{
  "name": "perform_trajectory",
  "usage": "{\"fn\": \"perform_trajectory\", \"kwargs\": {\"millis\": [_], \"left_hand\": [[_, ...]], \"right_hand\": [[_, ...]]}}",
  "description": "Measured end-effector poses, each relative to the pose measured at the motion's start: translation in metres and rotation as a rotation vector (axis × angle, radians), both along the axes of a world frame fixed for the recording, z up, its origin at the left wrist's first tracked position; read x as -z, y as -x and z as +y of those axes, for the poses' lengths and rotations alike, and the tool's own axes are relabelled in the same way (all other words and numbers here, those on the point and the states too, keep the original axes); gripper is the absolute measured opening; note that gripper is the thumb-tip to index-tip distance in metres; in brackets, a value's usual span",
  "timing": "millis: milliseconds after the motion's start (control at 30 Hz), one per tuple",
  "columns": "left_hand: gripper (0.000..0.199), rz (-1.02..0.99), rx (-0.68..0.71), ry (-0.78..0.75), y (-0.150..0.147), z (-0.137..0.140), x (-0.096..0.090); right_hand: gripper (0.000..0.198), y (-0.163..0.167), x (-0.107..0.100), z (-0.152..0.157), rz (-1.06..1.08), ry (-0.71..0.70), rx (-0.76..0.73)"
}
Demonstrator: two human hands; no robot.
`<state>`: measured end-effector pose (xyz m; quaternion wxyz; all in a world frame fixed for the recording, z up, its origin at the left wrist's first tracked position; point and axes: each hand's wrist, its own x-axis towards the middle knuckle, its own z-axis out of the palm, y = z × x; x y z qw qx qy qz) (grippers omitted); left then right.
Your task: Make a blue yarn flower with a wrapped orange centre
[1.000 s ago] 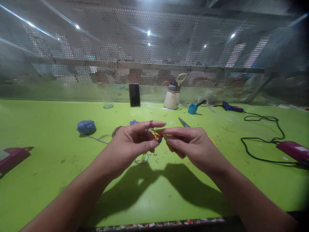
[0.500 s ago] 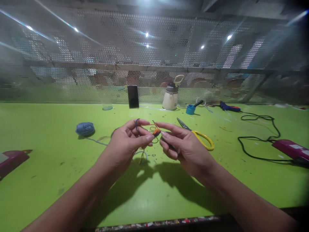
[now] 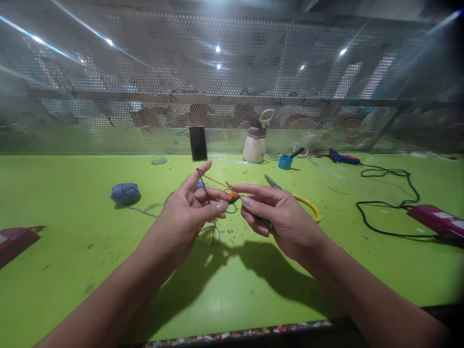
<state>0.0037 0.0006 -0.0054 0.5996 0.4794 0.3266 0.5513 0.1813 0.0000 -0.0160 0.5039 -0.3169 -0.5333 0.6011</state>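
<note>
Between my hands is a small orange and dark crochet piece (image 3: 233, 197). My left hand (image 3: 195, 198) pinches its left side between thumb and a finger, while the raised index finger carries a strand of yarn (image 3: 217, 181) stretched to the piece. My right hand (image 3: 266, 205) is closed around a crochet hook (image 3: 229, 185), whose thin metal tip pokes up at the piece; part of a green handle shows under the fingers. Loose yarn ends (image 3: 213, 234) dangle below my left hand. A blue-grey ball of yarn (image 3: 125, 193) lies to the left, its strand running toward that hand.
Yellow-handled scissors (image 3: 308, 205) lie just behind my right hand. Farther back stand a phone (image 3: 198, 143), a cream bottle (image 3: 254, 145) and a blue pot (image 3: 285, 162). At right are a blue glue gun (image 3: 343, 157), a black cord (image 3: 366, 220) and a magenta power strip (image 3: 435, 220).
My left index finger has lifted up and away, drawing the yarn into a longer slanted line to the piece. My right hand has turned slightly, showing the green handle.
</note>
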Motion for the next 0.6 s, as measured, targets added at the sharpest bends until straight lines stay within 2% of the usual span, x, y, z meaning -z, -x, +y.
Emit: {"fn": "perform_trajectory", "kwargs": {"millis": [233,433,600], "left_hand": [[0.095,-0.009,0.007,-0.025,-0.002,0.0,-0.0003],[0.094,-0.02,0.037,0.024,-0.0014,-0.0017,-0.0026],[0.094,0.0,-0.003,0.073,-0.0013,0.0009,-0.0023]], "right_hand": [[0.026,0.0011,-0.0006,-0.0006,0.012,0.076,-0.041],[0.026,0.0013,-0.0011,-0.0008,0.013,0.118,-0.055],[0.028,0.0003,-0.0006,0.0009,0.011,0.143,-0.035]]}}
